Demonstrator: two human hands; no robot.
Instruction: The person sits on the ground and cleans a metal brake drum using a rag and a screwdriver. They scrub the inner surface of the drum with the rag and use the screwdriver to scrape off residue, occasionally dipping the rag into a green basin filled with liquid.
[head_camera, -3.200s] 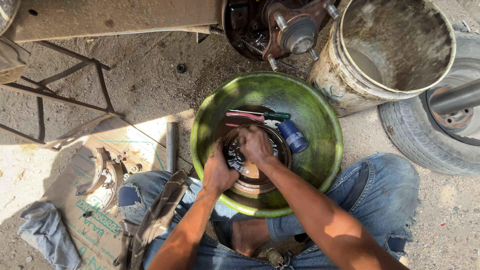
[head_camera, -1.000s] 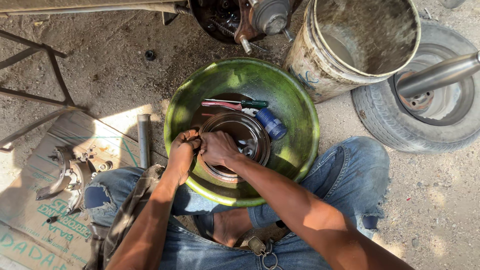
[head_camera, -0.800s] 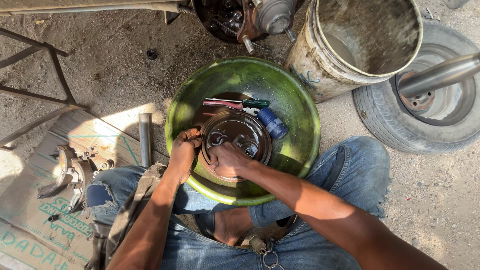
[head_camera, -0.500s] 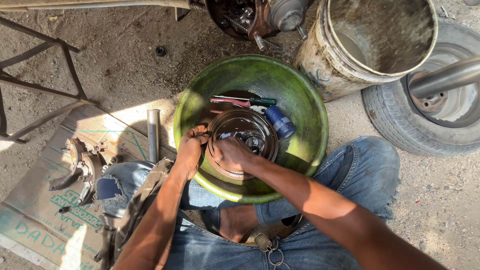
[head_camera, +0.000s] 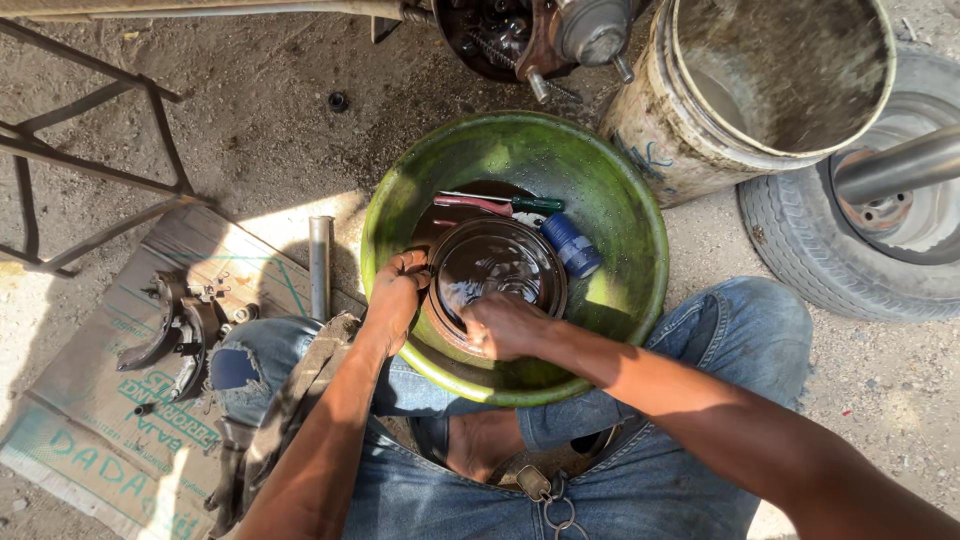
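Ground: dusty grit and gravel, worn tyre at 3 o'clock, steel frame at 9.
Change: right hand has slid from the drum's centre to its near rim; view shifted slightly, basin otherwise unmoved.
Drum: round brake drum, dark, oily, glossy, sits in green basin between the knees.
Left hand: closed on drum's 9 o'clock edge.
Right hand: fingers curled over the 6 o'clock rim, gripping.
Basin contents: blue ribbed cylinder at 2, red and green handled tools at 12.
Packaging: flattened brown cardboard with teal print at 8, brake shoes on it.
Bucket: grimy off-white pail at 1.
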